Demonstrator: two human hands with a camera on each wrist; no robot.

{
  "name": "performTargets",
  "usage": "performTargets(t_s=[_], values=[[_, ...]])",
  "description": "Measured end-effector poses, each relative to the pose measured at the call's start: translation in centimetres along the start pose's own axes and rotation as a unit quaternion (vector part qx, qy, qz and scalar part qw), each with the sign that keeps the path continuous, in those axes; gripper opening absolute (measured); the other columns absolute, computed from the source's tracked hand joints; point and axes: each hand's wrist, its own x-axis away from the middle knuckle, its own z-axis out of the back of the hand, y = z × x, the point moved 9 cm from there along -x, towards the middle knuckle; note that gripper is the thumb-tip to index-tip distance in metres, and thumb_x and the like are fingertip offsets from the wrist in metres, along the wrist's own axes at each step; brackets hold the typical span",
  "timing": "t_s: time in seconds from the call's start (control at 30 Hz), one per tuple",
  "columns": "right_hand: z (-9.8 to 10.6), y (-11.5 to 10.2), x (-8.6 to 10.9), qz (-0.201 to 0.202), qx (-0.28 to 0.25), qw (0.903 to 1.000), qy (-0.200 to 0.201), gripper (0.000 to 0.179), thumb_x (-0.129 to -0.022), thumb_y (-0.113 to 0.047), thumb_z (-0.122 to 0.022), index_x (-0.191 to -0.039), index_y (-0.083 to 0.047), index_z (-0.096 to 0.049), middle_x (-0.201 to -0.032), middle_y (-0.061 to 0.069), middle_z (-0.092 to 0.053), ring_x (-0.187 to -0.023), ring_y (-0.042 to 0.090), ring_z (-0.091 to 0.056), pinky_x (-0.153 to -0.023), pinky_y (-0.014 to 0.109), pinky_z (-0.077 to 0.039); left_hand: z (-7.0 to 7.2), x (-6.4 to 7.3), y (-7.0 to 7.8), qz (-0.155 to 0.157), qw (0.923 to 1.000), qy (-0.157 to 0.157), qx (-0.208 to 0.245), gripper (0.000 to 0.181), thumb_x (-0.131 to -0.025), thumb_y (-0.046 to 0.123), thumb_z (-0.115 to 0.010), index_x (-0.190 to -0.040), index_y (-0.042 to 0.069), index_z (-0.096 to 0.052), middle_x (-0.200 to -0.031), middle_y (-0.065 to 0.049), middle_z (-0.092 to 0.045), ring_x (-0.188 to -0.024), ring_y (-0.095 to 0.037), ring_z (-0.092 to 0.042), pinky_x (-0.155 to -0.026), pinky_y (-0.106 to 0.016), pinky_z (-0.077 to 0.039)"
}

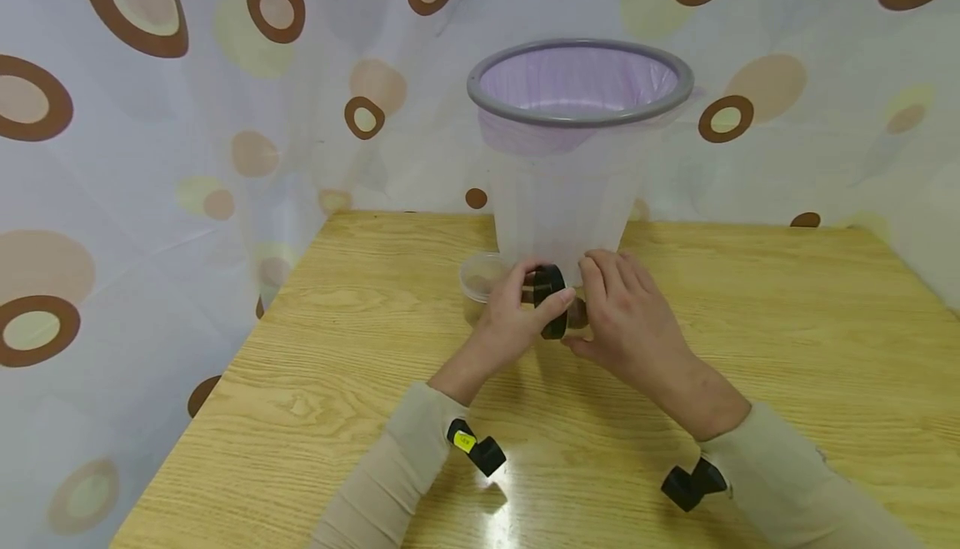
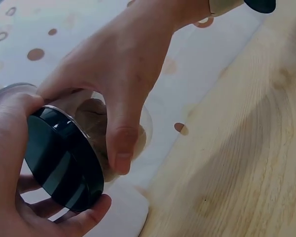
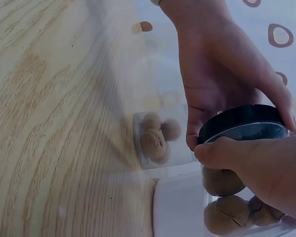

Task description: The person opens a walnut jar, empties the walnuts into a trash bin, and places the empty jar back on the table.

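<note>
A clear jar (image 3: 226, 210) of brown, cracked-shell nuts (image 3: 227, 215) lies tilted on its side between the hands, with a black lid (image 1: 551, 303) at its left end. My left hand (image 1: 506, 316) grips the lid, thumb on the near side and fingers around the rim. Around the jar's body curls my right hand (image 1: 633, 316), covering much of it; its thumb (image 2: 123, 148) presses the clear wall in the left wrist view. Whether lid and jar are still joined, I cannot tell. Just behind the left hand stands another clear container (image 1: 480, 276).
A tall translucent bin (image 1: 562, 191) with a grey rim and purple liner stands right behind the hands. The wooden table (image 1: 337, 349) meets a dotted curtain (image 1: 300, 116) at its back and left edges.
</note>
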Motion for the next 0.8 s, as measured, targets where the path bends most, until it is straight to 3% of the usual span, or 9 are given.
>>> performTargets(t_s=[0.13,0.2,0.3,0.4,0.47,0.53,0.63,0.7,0.8], values=[[-0.1,0.0,0.1,0.001,-0.004,1.0000,0.000,0.106,-0.051,-0.044,-0.098,-0.129,0.010,-0.049,-0.121,0.026,-0.058,-0.111,0.041,-0.056,-0.104,0.050,-0.043,-0.1,-0.2,0.2,-0.001,0.9998,-0.020,-0.009,0.066,-0.092,0.049,-0.062,-0.147,0.019,-0.041,-0.140,-0.009,-0.050,-0.118,-0.027,-0.057,-0.082,-0.032,-0.057],[-0.1,0.2,0.1,0.000,-0.005,1.0000,0.004,0.106,-0.052,-0.044,-0.097,-0.130,0.010,-0.050,-0.119,0.026,-0.058,-0.108,0.041,-0.057,-0.102,0.050,-0.044,-0.2,-0.2,0.6,-0.016,0.9991,-0.034,-0.020,0.075,-0.091,0.044,-0.065,-0.153,0.019,-0.032,-0.146,-0.009,-0.045,-0.124,-0.028,-0.053,-0.087,-0.033,-0.056],[0.0,0.5,0.1,-0.007,-0.012,0.9999,0.008,0.103,-0.053,-0.041,-0.097,-0.129,0.010,-0.050,-0.116,0.026,-0.058,-0.106,0.041,-0.058,-0.101,0.051,-0.046,-0.4,-0.2,1.6,-0.075,0.9938,-0.058,-0.057,0.088,-0.087,0.033,-0.074,-0.158,0.022,-0.022,-0.153,-0.009,-0.036,-0.133,-0.025,-0.045,-0.097,-0.033,-0.052],[0.1,0.8,0.2,-0.012,-0.019,0.9997,0.010,0.103,-0.051,-0.040,-0.098,-0.128,0.010,-0.050,-0.116,0.026,-0.058,-0.106,0.041,-0.058,-0.100,0.051,-0.047,-0.6,0.0,2.8,-0.154,0.9795,-0.078,-0.104,0.094,-0.082,0.020,-0.080,-0.157,0.019,-0.023,-0.154,-0.009,-0.032,-0.135,-0.021,-0.041,-0.100,-0.031,-0.050],[0.2,0.9,0.2,-0.014,-0.023,0.9996,0.010,0.104,-0.050,-0.040,-0.099,-0.128,0.010,-0.051,-0.116,0.026,-0.058,-0.107,0.042,-0.058,-0.100,0.052,-0.047,-0.7,0.1,3.2,-0.182,0.9718,-0.084,-0.124,0.093,-0.080,0.016,-0.082,-0.155,0.017,-0.027,-0.153,-0.007,-0.033,-0.133,-0.020,-0.042,-0.098,-0.028,-0.051],[0.2,0.9,0.3,-0.015,-0.025,0.9995,0.008,0.105,-0.050,-0.041,-0.099,-0.128,0.009,-0.050,-0.116,0.026,-0.058,-0.107,0.042,-0.058,-0.099,0.052,-0.047,-0.7,0.1,3.1,-0.176,0.9732,-0.089,-0.118,0.090,-0.080,0.015,-0.082,-0.154,0.016,-0.030,-0.150,-0.006,-0.037,-0.128,-0.020,-0.047,-0.091,-0.027,-0.054],[0.1,0.9,0.3,-0.017,-0.024,0.9995,0.002,0.103,-0.052,-0.041,-0.098,-0.129,0.008,-0.050,-0.116,0.025,-0.058,-0.106,0.041,-0.059,-0.099,0.051,-0.047,-0.5,-0.1,2.3,-0.124,0.9820,-0.086,-0.113,0.084,-0.085,0.027,-0.078,-0.153,0.018,-0.031,-0.146,-0.003,-0.042,-0.120,-0.021,-0.053,-0.085,-0.027,-0.056],[0.0,0.9,0.4,-0.018,-0.024,0.9995,-0.003,0.102,-0.054,-0.041,-0.097,-0.129,0.008,-0.049,-0.117,0.025,-0.057,-0.106,0.041,-0.059,-0.099,0.051,-0.047,-0.4,-0.2,1.8,-0.090,0.9853,-0.084,-0.118,0.083,-0.085,0.037,-0.077,-0.152,0.019,-0.031,-0.144,-0.003,-0.045,-0.114,-0.022,-0.056,-0.086,-0.029,-0.055],[0.0,0.9,0.6,-0.018,-0.023,0.9996,-0.006,0.103,-0.053,-0.040,-0.098,-0.130,0.008,-0.049,-0.119,0.025,-0.057,-0.107,0.041,-0.058,-0.100,0.051,-0.046,-0.4,-0.2,1.4,-0.067,0.9827,-0.089,-0.148,0.094,-0.081,0.045,-0.079,-0.155,0.019,-0.026,-0.145,-0.003,-0.044,-0.115,-0.022,-0.056,-0.092,-0.033,-0.052]])
